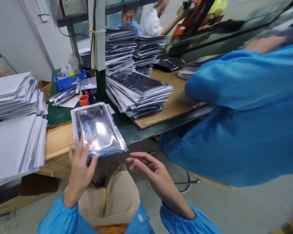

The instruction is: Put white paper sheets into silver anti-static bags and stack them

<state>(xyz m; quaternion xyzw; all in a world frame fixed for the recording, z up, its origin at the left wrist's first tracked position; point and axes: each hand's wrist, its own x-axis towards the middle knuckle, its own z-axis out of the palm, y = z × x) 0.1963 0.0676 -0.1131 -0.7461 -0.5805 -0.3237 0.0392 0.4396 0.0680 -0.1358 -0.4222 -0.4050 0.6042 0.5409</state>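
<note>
Silvery, shiny flat plastic pouches [97,130] lay stacked at the wooden desk [57,139] edge, the left hand [81,165] spread open touching them, the right hand [146,165] open and empty nearby.

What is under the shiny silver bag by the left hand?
The silver bag tops a small stack of similar bags, whose edges show around it. The stack rests on the green mat and wooden bench edge. How many bags lie beneath is hidden. The left hand touches its near edge.
</note>
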